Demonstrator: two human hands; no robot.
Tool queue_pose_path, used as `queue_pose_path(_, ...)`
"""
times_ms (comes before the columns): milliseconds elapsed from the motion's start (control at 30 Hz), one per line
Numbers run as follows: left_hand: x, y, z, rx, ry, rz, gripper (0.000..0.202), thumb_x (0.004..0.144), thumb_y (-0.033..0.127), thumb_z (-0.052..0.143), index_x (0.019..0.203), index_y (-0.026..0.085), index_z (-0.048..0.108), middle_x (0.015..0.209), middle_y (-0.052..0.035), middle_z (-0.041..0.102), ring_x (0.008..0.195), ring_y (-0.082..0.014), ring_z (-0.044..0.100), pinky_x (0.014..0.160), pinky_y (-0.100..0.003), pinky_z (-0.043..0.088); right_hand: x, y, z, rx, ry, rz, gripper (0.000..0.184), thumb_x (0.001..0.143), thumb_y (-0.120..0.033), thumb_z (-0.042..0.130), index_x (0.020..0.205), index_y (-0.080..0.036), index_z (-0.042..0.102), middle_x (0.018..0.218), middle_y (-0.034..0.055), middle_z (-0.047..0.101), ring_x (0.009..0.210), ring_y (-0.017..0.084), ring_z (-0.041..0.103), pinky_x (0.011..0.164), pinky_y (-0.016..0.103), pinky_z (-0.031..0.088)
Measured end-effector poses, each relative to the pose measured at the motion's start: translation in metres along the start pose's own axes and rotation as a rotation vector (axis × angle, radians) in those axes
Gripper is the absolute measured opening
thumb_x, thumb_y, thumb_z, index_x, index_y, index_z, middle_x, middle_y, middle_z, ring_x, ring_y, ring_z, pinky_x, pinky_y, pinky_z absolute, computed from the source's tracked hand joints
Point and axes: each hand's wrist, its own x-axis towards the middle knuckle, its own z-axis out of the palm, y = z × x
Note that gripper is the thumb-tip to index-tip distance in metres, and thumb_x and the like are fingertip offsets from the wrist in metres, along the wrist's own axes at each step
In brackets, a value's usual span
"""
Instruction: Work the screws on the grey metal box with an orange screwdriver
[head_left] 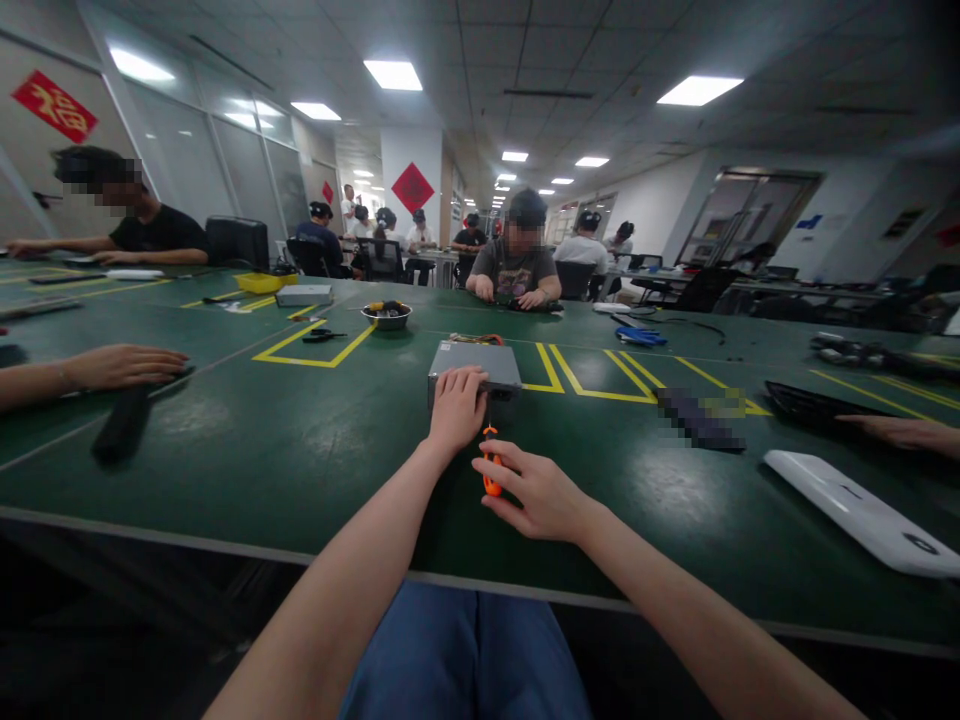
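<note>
A grey metal computer power supply [480,362] lies on the green table in front of me, with coloured wires at its far side. My left hand [459,408] holds it by the near left side, fingers bent over the top edge. Just nearer to me, my right hand [529,488] has its fingers closed around the orange handle of a screwdriver [492,476]. The screwdriver points away from me at the near face of the power supply. Its tip is too dark to make out, so I cannot tell whether it touches a screw.
A metal bowl [387,315] with small parts stands beyond, left of the power supply. To the right lie a white casing [855,510] and a dark panel [817,402] under another person's hand. Another person's hand [127,368] is at the left, near a black block [122,425]. A person sits opposite.
</note>
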Motion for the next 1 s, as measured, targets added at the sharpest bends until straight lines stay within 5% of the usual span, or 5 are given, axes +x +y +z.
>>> queue_pose_path(267,0.000,0.000,0.000,-0.005,0.009,0.005,0.023,0.085,0.021,0.043,0.107,0.022,0.049,0.121,-0.0030,0.054,0.116,-0.0182,0.045,0.105,-0.038,0.026,-0.002,0.002,0.006,-0.032,0.130,0.043,0.024,0.086,-0.039,0.050,0.095,-0.016,0.048,0.110,0.0138,0.057,0.086,0.019,0.062,0.067,0.029,0.052)
queue_pose_path(467,0.000,0.000,0.000,-0.009,0.015,-0.002,0.023,0.085,0.021,0.043,0.107,0.022,0.049,0.121,-0.0029,0.054,0.116,-0.0178,0.045,0.106,-0.037,0.026,0.001,-0.001,-0.002,-0.044,-0.076,-0.018,0.035,0.088,-0.037,0.045,0.116,-0.016,0.045,0.117,0.0170,0.050,0.096,0.023,0.059,0.071,0.032,0.052)
queue_pose_path(700,0.000,0.000,0.000,-0.010,0.005,-0.007,0.025,0.084,0.020,0.043,0.108,0.023,0.049,0.121,-0.0033,0.054,0.116,-0.0180,0.044,0.105,-0.039,0.026,-0.002,0.003,0.001,0.050,0.109,0.081,0.030,0.087,-0.037,0.049,0.106,-0.014,0.045,0.109,0.0144,0.055,0.089,0.020,0.060,0.070,0.029,0.052)
queue_pose_path(867,0.000,0.000,0.002,-0.007,0.007,-0.003,0.024,0.084,0.021,0.045,0.108,0.022,0.050,0.121,-0.0036,0.054,0.116,-0.0189,0.044,0.105,-0.039,0.027,0.001,-0.001,-0.006,0.062,-0.046,0.040,0.036,0.088,-0.037,0.045,0.115,-0.014,0.044,0.117,0.0164,0.050,0.097,0.023,0.057,0.073,0.032,0.052)
queue_pose_path(1000,0.000,-0.001,0.001,-0.013,0.008,-0.003,0.024,0.085,0.022,0.044,0.108,0.022,0.050,0.121,-0.0036,0.054,0.116,-0.0192,0.044,0.105,-0.039,0.027,0.002,-0.001,-0.003,0.016,0.013,0.013,0.030,0.089,-0.035,0.045,0.111,-0.015,0.047,0.114,0.0158,0.052,0.094,0.022,0.059,0.071,0.030,0.052)
